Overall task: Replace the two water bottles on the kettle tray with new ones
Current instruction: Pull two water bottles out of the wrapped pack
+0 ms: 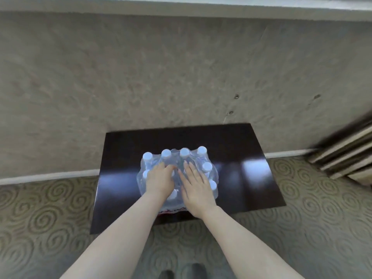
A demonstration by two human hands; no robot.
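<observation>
A shrink-wrapped pack of water bottles [193, 158] with white caps stands upright on a dark glossy table [241, 178]. Both my hands lie on top of the pack. My left hand [160, 180] has its fingers curled down into the plastic wrap near the pack's middle. My right hand [196, 185] rests flat beside it, fingers spread over the wrap. Several caps show along the pack's far and right edges; the others are hidden under my hands. No kettle tray is in view.
The table stands against a textured beige wall [141, 77] with a white skirting board [50, 176]. Patterned carpet [312, 228] surrounds the table. A slatted wooden piece [346, 158] sits at the right edge. My shoes [181, 272] show at the bottom.
</observation>
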